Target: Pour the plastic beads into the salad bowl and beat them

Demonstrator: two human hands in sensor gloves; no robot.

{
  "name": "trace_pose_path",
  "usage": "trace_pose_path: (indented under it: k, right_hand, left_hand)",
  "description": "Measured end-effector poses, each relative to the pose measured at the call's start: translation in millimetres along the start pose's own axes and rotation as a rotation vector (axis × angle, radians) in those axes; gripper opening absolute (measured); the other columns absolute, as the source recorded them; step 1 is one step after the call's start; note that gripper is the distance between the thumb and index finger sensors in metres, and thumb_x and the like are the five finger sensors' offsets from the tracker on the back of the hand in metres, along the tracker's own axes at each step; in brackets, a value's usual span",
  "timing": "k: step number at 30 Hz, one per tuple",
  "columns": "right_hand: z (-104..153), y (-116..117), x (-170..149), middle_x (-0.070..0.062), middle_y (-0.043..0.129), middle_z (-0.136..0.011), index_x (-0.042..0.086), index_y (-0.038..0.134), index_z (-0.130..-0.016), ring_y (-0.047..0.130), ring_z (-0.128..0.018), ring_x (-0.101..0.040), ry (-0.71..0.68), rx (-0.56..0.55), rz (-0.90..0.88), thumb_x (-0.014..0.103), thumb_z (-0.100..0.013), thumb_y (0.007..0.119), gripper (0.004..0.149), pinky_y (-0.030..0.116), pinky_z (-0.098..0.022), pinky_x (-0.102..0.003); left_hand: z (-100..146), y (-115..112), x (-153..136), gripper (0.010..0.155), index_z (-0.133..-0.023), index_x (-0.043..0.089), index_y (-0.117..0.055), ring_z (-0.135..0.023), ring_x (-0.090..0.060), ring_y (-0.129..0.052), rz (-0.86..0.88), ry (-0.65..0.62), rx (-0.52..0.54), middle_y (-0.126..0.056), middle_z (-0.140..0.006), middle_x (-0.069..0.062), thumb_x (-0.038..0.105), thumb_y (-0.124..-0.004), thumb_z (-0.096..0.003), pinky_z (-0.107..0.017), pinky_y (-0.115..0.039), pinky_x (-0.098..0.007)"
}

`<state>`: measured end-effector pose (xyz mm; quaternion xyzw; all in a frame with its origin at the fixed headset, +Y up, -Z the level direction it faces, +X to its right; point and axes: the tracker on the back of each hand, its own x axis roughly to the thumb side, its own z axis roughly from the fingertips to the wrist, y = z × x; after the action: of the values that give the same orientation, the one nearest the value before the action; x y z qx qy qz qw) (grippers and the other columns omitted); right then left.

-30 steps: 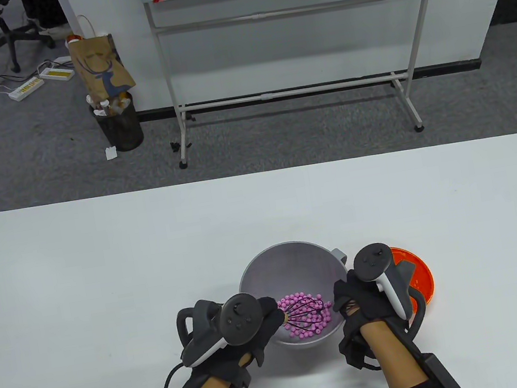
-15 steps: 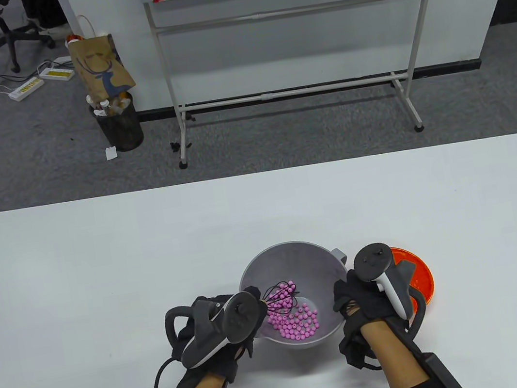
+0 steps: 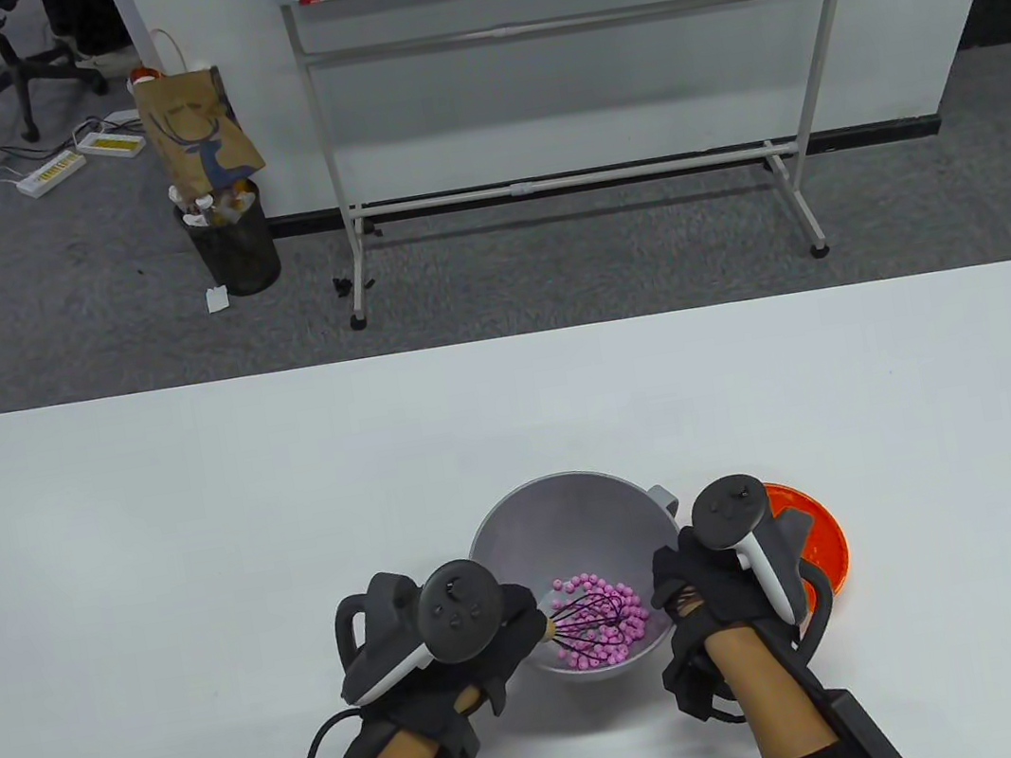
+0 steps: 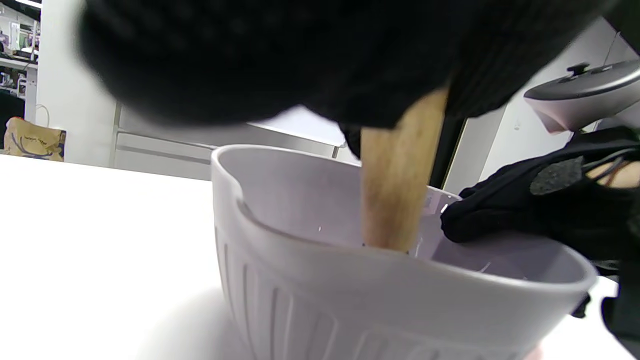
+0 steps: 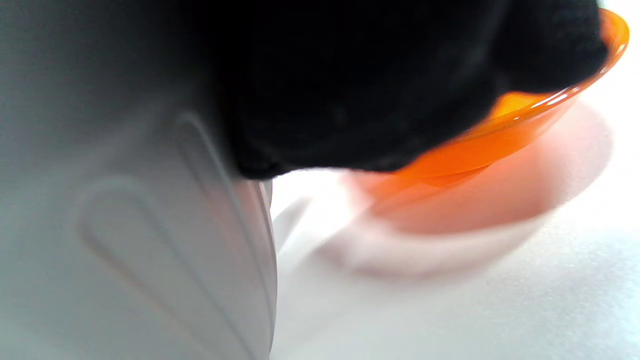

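A grey salad bowl (image 3: 564, 504) stands near the table's front edge, with pink plastic beads (image 3: 634, 613) heaped in its bottom. My left hand (image 3: 498, 634) grips the wooden handle (image 4: 397, 185) of a black wire whisk (image 3: 592, 619), whose head lies among the beads. The bowl's ribbed wall (image 4: 350, 310) fills the left wrist view. On the bowl's right rim, my right hand (image 3: 681, 581) holds it; its fingers are hidden below the glove. The right wrist view shows the bowl's outer wall (image 5: 125, 225) and a dark glove.
An orange dish (image 3: 819, 540) sits just right of the bowl, partly under my right hand's tracker, and appears in the right wrist view as an orange dish (image 5: 500, 140). The white table (image 3: 199, 504) stretches left, right and far. A whiteboard stand (image 3: 571, 186) is beyond it.
The whisk head swung from the bowl's right side to its left wall and back to the middle, shifting the beads. My left hand moved with it. The right hand stayed still.
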<state>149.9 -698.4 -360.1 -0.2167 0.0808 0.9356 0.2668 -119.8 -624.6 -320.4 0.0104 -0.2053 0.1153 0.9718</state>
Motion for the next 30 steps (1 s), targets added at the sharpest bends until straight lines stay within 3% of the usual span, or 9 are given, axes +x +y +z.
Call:
trace_pose_path:
  k: [4,11,19,24,30]
  right_hand:
    - [0.0,0.1,-0.1,-0.003,0.102,-0.042,0.011,0.084,-0.084,0.102,-0.005,-0.014,-0.001,0.000,-0.001,0.047,-0.048,0.079,0.051,0.086,-0.018,-0.035]
    - [-0.1,0.0,-0.2,-0.003,0.102,-0.042,0.011,0.084,-0.084,0.102,-0.005,-0.014,-0.003,0.002,-0.003,0.047,-0.048,0.079,0.051,0.086,-0.018,-0.035]
    - [-0.1,0.0,-0.2,-0.003,0.102,-0.042,0.011,0.084,-0.084,0.102,-0.005,-0.014,-0.002,0.002,-0.004,0.047,-0.048,0.079,0.051,0.086,-0.018,-0.035]
    - [0.0,-0.1,-0.3,-0.003,0.102,-0.042,0.011,0.084,-0.084,0.102,-0.005,-0.014,-0.002,0.003,-0.004,0.047,-0.048,0.079,0.051,0.086,-0.018,-0.035]
    - [0.1,-0.3,-0.1,-0.004,0.102,-0.042,0.011,0.084,-0.084,0.102,-0.005,-0.014,0.000,0.002,-0.003,0.047,-0.048,0.079,0.051,0.086,-0.018,-0.035]
  left_hand:
    - [-2.3,-8.5,-3.5,0.044,-0.079,0.031,-0.095,-0.009,-0.007,-0.100,-0.059,0.047,0.095,-0.102,-0.021,0.011,0.058,-0.084,-0.0453,-0.043,-0.090,-0.039]
    - [-1.5,1.7,-13.1,0.043,-0.077,0.033,-0.096,-0.008,-0.009,-0.100,-0.164,0.109,0.130,-0.103,-0.019,0.010,0.057,-0.089,-0.0425,-0.043,-0.090,-0.039]
    - [5.8,20.8,-2.8,0.042,-0.076,0.031,-0.098,-0.007,-0.009,-0.099,-0.192,0.086,-0.006,-0.103,-0.018,0.009,0.057,-0.090,-0.0431,-0.043,-0.090,-0.038]
    - [5.8,19.0,3.3,0.043,-0.077,0.029,-0.098,-0.007,-0.009,-0.099,-0.029,-0.015,-0.101,-0.103,-0.019,0.009,0.056,-0.089,-0.0444,-0.043,-0.090,-0.038]
    - [2.7,3.0,6.6,0.043,-0.078,0.030,-0.097,-0.008,-0.008,-0.100,-0.033,-0.003,0.008,-0.103,-0.020,0.010,0.057,-0.084,-0.0460,-0.043,-0.090,-0.038]
